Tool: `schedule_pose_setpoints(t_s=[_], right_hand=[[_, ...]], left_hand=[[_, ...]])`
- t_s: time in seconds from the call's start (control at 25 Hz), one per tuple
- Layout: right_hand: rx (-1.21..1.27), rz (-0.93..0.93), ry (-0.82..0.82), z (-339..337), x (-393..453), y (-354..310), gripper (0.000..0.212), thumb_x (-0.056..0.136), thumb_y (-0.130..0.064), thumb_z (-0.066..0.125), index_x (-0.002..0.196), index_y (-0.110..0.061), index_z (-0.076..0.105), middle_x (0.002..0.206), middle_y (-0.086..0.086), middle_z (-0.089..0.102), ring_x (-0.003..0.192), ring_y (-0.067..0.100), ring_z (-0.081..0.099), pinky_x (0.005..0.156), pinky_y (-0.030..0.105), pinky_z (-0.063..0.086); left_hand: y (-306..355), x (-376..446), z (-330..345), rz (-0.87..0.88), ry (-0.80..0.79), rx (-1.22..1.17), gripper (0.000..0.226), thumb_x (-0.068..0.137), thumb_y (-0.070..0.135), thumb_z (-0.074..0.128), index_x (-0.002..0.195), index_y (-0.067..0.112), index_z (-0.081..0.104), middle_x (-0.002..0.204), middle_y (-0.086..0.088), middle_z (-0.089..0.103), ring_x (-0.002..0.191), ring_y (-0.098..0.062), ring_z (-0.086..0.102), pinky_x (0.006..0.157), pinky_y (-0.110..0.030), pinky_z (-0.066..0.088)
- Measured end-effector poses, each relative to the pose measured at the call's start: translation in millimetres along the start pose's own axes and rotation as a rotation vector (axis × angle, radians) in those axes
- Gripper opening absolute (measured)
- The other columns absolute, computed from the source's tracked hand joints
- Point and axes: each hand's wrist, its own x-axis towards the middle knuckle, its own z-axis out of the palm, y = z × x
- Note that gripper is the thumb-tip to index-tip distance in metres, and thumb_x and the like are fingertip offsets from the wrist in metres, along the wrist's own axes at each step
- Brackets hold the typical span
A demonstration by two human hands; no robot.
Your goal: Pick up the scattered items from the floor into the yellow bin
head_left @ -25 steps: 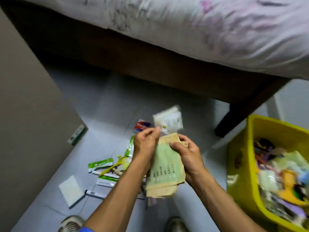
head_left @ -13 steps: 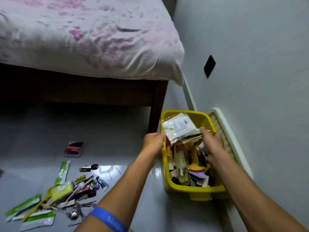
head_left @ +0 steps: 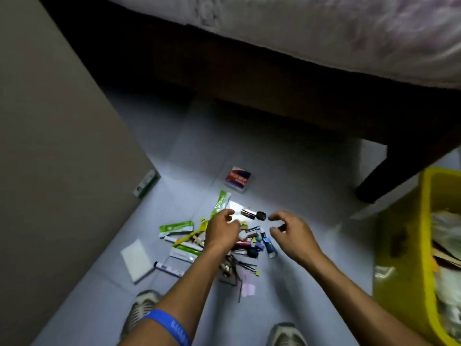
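Both my hands hover over a heap of small items on the grey tiled floor. My left hand (head_left: 222, 228) is loosely curled above the heap's left part and holds nothing I can see. My right hand (head_left: 289, 231) hangs open with fingers spread, just right of a black key with a metal tag (head_left: 253, 214). The heap holds green-and-white sachets (head_left: 176, 226), a yellow hanger-like piece (head_left: 189, 236), a marker (head_left: 168, 267), hairpins (head_left: 245, 265) and small tubes (head_left: 268, 244). The yellow bin (head_left: 404, 245) stands at the right edge, filled with packets.
A red-and-blue packet (head_left: 237, 177) lies apart, nearer the bed. A white pad (head_left: 136, 259) lies left of the heap. A beige cabinet side (head_left: 50, 158) walls the left, a green box (head_left: 146, 183) at its foot. The bed's dark leg (head_left: 389, 176) stands by the bin. My shoes (head_left: 142, 308) are below.
The packets I held over the bin are gone from my hands. My view and both empty hands have swung back left from the bin to the heap on the floor.
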Motion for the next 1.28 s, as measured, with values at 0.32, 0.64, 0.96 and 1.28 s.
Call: schedule_pose_setpoints(t_s=[0.32, 0.64, 0.96, 1.28], right_hand=[[-0.469, -0.162, -0.159, 121.9, 182.3, -37.2, 0.080, 0.085, -0.022, 0.062, 0.150, -0.033, 0.017, 0.161, 0.003, 0.006, 0.140, 0.035, 0.024, 0.109, 0.050, 0.033], [-0.679, -0.171, -0.071, 187.3, 200.2, -23.6, 0.066, 0.085, -0.062, 0.055, 0.134, -0.020, 0.039, 0.128, 0.015, 0.044, 0.107, 0.032, 0.049, 0.092, 0.041, 0.042], [0.080, -0.262, -0.197, 168.2, 99.8, -49.5, 0.062, 0.065, -0.066, 0.070, 0.115, -0.046, 0.038, 0.107, -0.025, 0.049, 0.099, 0.004, 0.047, 0.077, 0.019, 0.045], [-0.258, 0.110, -0.156, 119.3, 69.9, 33.7, 0.101, 0.073, -0.067, 0.069, 0.154, -0.033, 0.018, 0.165, 0.000, 0.005, 0.150, 0.026, 0.009, 0.119, 0.048, 0.014]], left_hand=[[-123.2, 72.3, -50.0, -0.066, 0.086, 0.263, 0.043, 0.083, 0.012, 0.058, 0.126, 0.018, 0.061, 0.129, -0.003, 0.060, 0.119, -0.023, 0.054, 0.101, -0.035, 0.044], [-139.4, 121.0, -79.5, -0.058, -0.050, 0.667, 0.053, 0.083, 0.024, 0.059, 0.135, 0.024, 0.048, 0.149, -0.010, 0.030, 0.136, -0.031, 0.028, 0.105, -0.038, 0.037], [-81.0, 108.5, -70.2, -0.178, -0.105, -0.500, 0.040, 0.078, 0.040, 0.076, 0.115, 0.028, 0.066, 0.104, -0.002, 0.073, 0.093, -0.017, 0.072, 0.079, -0.031, 0.059], [-112.8, 55.3, -50.2, -0.289, -0.274, -0.267, 0.037, 0.078, -0.004, 0.069, 0.097, 0.026, 0.060, 0.101, -0.007, 0.070, 0.071, -0.018, 0.072, 0.054, -0.028, 0.056]])
